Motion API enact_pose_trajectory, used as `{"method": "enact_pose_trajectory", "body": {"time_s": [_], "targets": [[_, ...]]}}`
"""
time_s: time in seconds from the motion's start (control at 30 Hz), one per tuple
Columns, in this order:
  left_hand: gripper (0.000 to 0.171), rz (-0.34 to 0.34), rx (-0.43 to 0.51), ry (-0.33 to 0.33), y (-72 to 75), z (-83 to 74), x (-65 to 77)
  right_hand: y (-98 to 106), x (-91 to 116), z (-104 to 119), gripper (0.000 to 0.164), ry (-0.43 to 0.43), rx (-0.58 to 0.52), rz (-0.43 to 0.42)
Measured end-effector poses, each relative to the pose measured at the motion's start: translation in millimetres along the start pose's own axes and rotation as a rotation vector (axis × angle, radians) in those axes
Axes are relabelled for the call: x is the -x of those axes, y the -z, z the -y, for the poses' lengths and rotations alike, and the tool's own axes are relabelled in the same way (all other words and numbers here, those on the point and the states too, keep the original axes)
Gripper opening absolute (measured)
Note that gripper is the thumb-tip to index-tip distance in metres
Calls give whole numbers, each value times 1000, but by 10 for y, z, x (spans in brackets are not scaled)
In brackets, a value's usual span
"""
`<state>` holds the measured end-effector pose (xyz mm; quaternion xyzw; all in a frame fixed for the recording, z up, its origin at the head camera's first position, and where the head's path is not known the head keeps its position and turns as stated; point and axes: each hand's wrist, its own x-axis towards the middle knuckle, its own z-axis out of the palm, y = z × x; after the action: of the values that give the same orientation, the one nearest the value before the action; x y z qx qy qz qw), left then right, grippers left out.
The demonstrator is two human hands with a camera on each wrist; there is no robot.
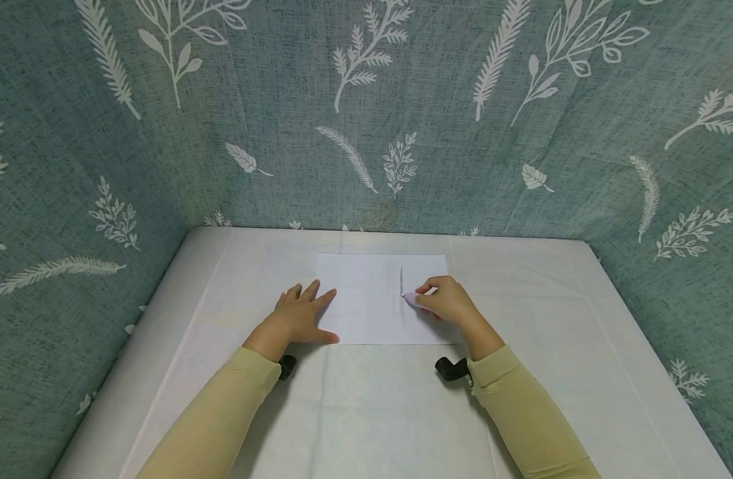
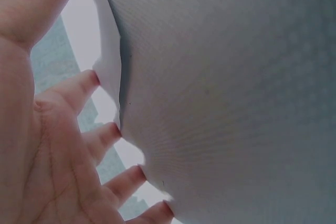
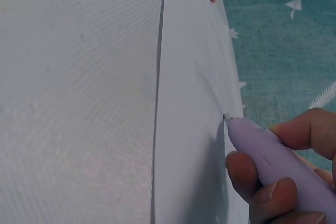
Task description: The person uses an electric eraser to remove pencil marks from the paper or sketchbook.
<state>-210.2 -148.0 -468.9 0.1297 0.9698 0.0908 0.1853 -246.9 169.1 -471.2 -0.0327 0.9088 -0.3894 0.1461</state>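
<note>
A white sheet of paper (image 1: 363,303) lies on the table. My right hand (image 1: 453,305) grips a lilac marker (image 3: 258,148) between thumb and fingers, its small tip meeting the right half of the sheet. A straight dark line (image 1: 401,276) runs from near the far edge of the paper down to that tip. My left hand (image 1: 299,317) rests with spread fingers at the sheet's left edge, fingertips and thumb touching it. In the left wrist view, the fingertips of the left hand (image 2: 58,129) lie along the paper's edge.
A white cloth (image 1: 378,419) covers the table. Behind and beside it hangs green fabric (image 1: 283,179) with white leaf prints. A dark wrist camera (image 1: 451,368) sits under the right wrist and another (image 1: 287,366) by the left.
</note>
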Motion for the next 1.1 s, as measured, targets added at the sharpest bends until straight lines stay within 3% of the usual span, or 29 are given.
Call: {"method": "enact_pose_trajectory", "body": {"time_s": [0.37,1.1], "targets": [[103,10,15,-4,-32,9,16,-18,0,-46,19,9,1,50],[104,5,-15,-9,10,-1,18,11,0,-99,18,75,-16,30]]}}
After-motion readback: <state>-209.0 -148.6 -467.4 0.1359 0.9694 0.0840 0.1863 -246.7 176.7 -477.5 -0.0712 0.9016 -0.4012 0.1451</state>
